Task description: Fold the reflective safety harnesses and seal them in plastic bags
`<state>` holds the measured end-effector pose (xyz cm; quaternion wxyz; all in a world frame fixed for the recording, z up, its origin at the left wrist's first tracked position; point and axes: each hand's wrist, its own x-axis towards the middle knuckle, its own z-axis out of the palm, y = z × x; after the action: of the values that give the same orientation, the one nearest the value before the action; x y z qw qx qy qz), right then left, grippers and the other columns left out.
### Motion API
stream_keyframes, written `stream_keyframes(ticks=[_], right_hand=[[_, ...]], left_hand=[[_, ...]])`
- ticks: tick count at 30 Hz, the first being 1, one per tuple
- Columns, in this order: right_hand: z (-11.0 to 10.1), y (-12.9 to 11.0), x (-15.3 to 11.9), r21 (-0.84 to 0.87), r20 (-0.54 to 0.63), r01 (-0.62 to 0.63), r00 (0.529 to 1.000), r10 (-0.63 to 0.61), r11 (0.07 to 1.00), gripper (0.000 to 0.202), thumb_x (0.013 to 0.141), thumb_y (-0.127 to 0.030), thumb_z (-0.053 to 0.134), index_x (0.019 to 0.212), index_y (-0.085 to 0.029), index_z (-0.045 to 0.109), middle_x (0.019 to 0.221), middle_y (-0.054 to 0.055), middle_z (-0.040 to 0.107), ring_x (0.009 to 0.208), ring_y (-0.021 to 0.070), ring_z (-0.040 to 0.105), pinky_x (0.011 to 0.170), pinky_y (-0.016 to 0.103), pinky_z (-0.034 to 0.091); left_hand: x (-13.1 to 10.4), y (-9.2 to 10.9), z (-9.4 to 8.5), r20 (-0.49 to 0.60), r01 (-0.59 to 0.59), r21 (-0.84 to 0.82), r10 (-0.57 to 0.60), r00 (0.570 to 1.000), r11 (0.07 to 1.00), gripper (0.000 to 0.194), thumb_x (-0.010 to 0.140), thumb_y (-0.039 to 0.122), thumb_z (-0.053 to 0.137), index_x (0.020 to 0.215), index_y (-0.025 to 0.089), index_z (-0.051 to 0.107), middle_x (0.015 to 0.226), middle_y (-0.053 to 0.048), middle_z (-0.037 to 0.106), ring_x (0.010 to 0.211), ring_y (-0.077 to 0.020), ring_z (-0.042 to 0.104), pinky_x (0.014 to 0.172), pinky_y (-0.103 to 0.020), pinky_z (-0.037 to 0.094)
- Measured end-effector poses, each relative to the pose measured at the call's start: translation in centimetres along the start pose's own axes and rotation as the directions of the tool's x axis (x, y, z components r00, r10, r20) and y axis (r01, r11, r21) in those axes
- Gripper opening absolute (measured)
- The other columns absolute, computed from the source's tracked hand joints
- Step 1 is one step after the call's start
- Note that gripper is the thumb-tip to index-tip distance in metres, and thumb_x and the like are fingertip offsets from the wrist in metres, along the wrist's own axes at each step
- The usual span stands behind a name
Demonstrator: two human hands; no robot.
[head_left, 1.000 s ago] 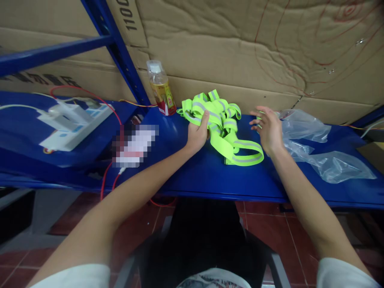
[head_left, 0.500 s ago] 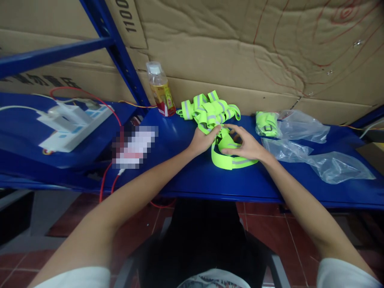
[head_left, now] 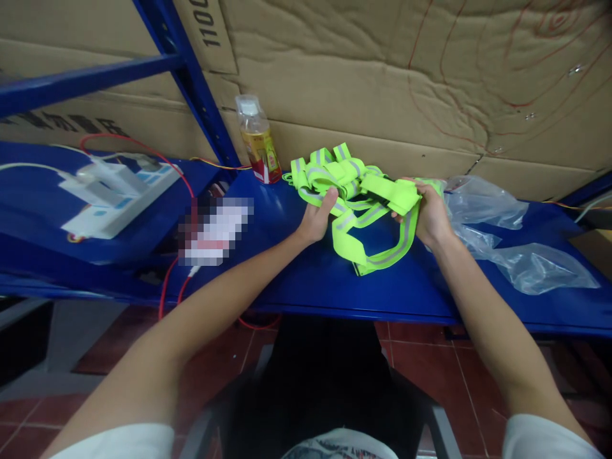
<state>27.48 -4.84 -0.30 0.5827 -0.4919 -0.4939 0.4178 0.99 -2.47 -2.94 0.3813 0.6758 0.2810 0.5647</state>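
A tangled heap of neon-yellow reflective straps (head_left: pixel 329 172) with grey stripes lies at the back of the blue shelf (head_left: pixel 306 280). My left hand (head_left: pixel 316 218) is closed on a strap at the front of the heap, thumb on top. My right hand (head_left: pixel 433 213) grips a folded part of the strap (head_left: pixel 401 196) off to the right. Between my hands a loop of the strap (head_left: pixel 382 258) hangs toward me, down near the shelf top. Behind my right hand, a folded yellow bundle is mostly hidden.
A drink bottle (head_left: pixel 261 146) stands left of the heap. Clear plastic bags (head_left: pixel 545 268) lie on the right. At left are a white power strip (head_left: pixel 119 197), a blurred-out object (head_left: pixel 215 233) and red cables (head_left: pixel 165 293). Cardboard (head_left: pixel 335 83) lines the back.
My right hand has moved right and slightly away from me, drawing the strap out from the heap. The loop between my hands has widened. My left hand stays near the heap.
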Motion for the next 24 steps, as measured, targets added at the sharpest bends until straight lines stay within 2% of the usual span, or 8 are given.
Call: stream_keyframes(ticks=[3, 6, 9, 13, 15, 17, 21, 24], right_hand=[[-0.2, 0.3, 0.4, -0.003, -0.018, 0.055, 0.998, -0.055, 0.998, 0.053, 0.085, -0.075, 0.053, 0.102, -0.026, 0.066, 0.088, 0.01, 0.075, 0.088, 0.0356, 0.076, 0.064, 0.05, 0.063], [-0.1, 0.4, 0.4, -0.039, -0.008, 0.101, 0.995, -0.102, 0.994, 0.061, 0.086, -0.083, 0.047, 0.096, -0.026, 0.067, 0.087, 0.011, 0.075, 0.086, 0.0352, 0.075, 0.067, 0.051, 0.063], [-0.2, 0.4, 0.3, -0.034, -0.011, 0.068, 0.998, -0.068, 0.997, 0.067, 0.087, -0.089, 0.042, 0.093, -0.027, 0.067, 0.086, 0.011, 0.075, 0.074, 0.0316, 0.07, 0.062, 0.05, 0.06], [-0.3, 0.5, 0.1, -0.033, -0.008, -0.03, 1.0, 0.029, 0.999, 0.059, 0.086, -0.086, 0.05, 0.083, -0.028, 0.062, 0.071, 0.007, 0.067, 0.055, 0.0247, 0.056, 0.051, 0.044, 0.05], [0.1, 0.4, -0.3, -0.034, 0.035, -0.07, 0.997, 0.072, 0.997, 0.052, 0.085, -0.081, 0.055, 0.083, -0.029, 0.06, 0.062, 0.003, 0.059, 0.047, 0.0206, 0.044, 0.047, 0.041, 0.043], [0.9, 0.3, -0.9, -0.03, 0.087, -0.106, 0.99, 0.108, 0.994, 0.049, 0.085, -0.078, 0.055, 0.085, -0.029, 0.06, 0.056, 0.0, 0.052, 0.042, 0.0176, 0.034, 0.045, 0.039, 0.037], [2.6, 0.1, -2.0, -0.061, 0.188, -0.143, 0.97, 0.152, 0.988, 0.055, 0.086, -0.081, 0.055, 0.098, -0.028, 0.063, 0.055, -0.003, 0.052, 0.039, 0.0162, 0.031, 0.047, 0.039, 0.038], [2.9, 0.5, -2.1, -0.092, 0.199, -0.167, 0.963, 0.183, 0.982, 0.052, 0.087, -0.077, 0.06, 0.101, -0.027, 0.065, 0.055, -0.003, 0.055, 0.038, 0.0167, 0.036, 0.045, 0.038, 0.04]], left_hand=[[-0.2, 0.4, -0.4, 0.257, -0.062, -0.05, 0.073, 0.964, 0.997, 0.086, 0.08, 0.096, 0.057, 0.121, 0.023, 0.071, 0.096, -0.009, 0.075, 0.088, -0.0254, 0.072, 0.082, -0.039, 0.059], [-0.3, 1.8, -0.6, 0.524, -0.118, -0.008, 0.104, 0.845, 0.993, 0.098, 0.066, 0.094, 0.075, 0.136, 0.026, 0.069, 0.099, -0.006, 0.077, 0.082, -0.0235, 0.072, 0.078, -0.035, 0.055], [-0.8, 3.1, -0.3, 0.622, -0.036, -0.008, 0.033, 0.782, 0.999, 0.106, 0.059, 0.105, 0.064, 0.127, 0.025, 0.078, 0.098, -0.009, 0.081, 0.072, -0.0223, 0.071, 0.067, -0.032, 0.051], [-1.5, 2.9, 0.7, 0.55, 0.179, -0.029, -0.134, 0.825, 0.983, 0.106, 0.087, 0.1, 0.018, 0.109, 0.017, 0.081, 0.079, -0.012, 0.078, 0.043, -0.0138, 0.054, 0.046, -0.03, 0.038], [-1.6, 2.1, 1.1, 0.353, 0.095, 0.113, -0.13, 0.927, 0.989, 0.076, 0.099, 0.084, 0.037, 0.101, 0.019, 0.077, 0.071, -0.006, 0.072, 0.049, -0.0139, 0.057, 0.052, -0.029, 0.044], [-1.4, 1.4, 1.2, 0.175, -0.054, 0.317, -0.003, 0.985, 0.947, 0.046, 0.09, 0.065, 0.073, 0.107, 0.022, 0.072, 0.086, -0.004, 0.073, 0.072, -0.0173, 0.067, 0.07, -0.03, 0.054], [-0.8, 0.1, 1.1, 0.22, -0.21, 0.446, 0.121, 0.968, 0.87, 0.057, 0.078, 0.03, 0.084, 0.131, 0.023, 0.062, 0.134, -0.011, 0.068, 0.124, -0.0282, 0.067, 0.104, -0.04, 0.055], [-0.5, 0.0, 0.9, 0.237, -0.18, 0.383, 0.092, 0.967, 0.906, 0.048, 0.084, 0.02, 0.074, 0.13, 0.022, 0.064, 0.129, -0.01, 0.073, 0.123, -0.028, 0.07, 0.107, -0.04, 0.054]])
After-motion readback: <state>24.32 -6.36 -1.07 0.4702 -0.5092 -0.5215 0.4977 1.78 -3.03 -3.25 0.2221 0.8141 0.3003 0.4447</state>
